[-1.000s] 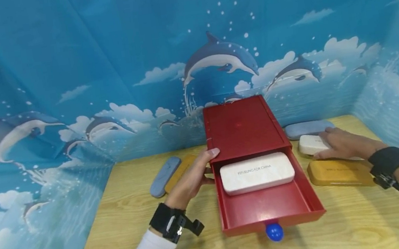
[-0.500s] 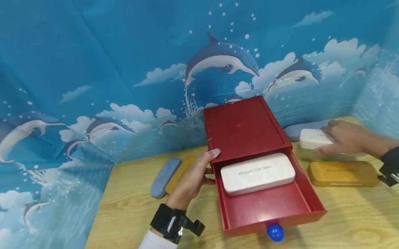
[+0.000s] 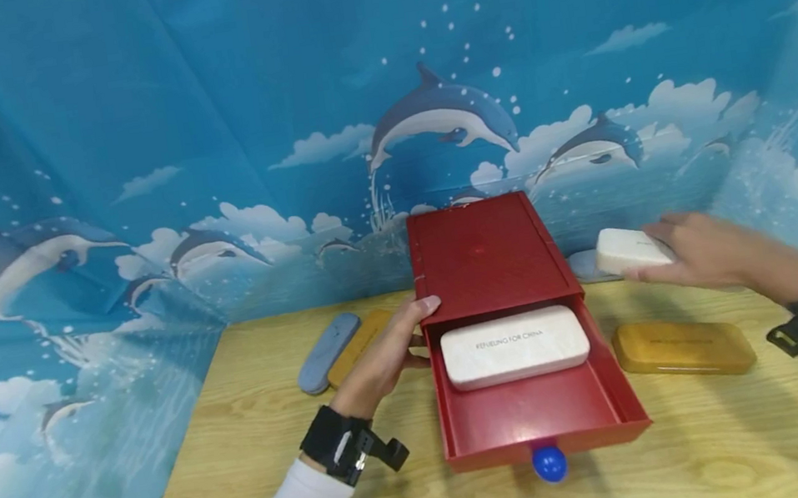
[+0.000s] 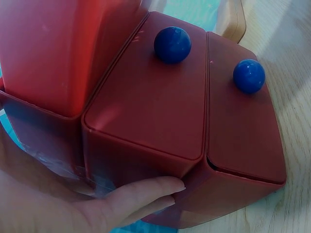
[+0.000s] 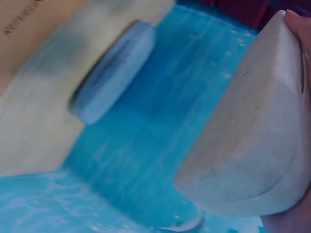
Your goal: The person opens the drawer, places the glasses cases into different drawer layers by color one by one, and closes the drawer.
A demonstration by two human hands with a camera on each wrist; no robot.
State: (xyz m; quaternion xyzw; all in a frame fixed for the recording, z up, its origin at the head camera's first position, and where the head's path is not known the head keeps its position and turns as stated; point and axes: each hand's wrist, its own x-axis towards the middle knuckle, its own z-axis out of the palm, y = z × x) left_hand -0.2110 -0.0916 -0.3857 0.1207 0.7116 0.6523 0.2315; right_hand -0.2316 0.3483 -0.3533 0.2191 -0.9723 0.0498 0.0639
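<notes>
My right hand grips a white glasses case in the air to the right of a red drawer cabinet. Up close in the right wrist view, that white case fills the right side, fingers and thumb at its edges. My left hand rests on the cabinet's left side, thumb on the top edge. Along the side wall the left fingers lie fairly straight. The top drawer is pulled out; a second white glasses case lies across its back half, with lettering on its lid.
On the right of the table lie a yellow case and a grey-blue case, partly hidden. Another blue case and yellow case are on the left. Two lower drawers have blue knobs. A dolphin-print curtain stands behind.
My right hand has lifted the white glasses case off the table, up and slightly away from the yellow case. The left hand and the cabinet have stayed in place.
</notes>
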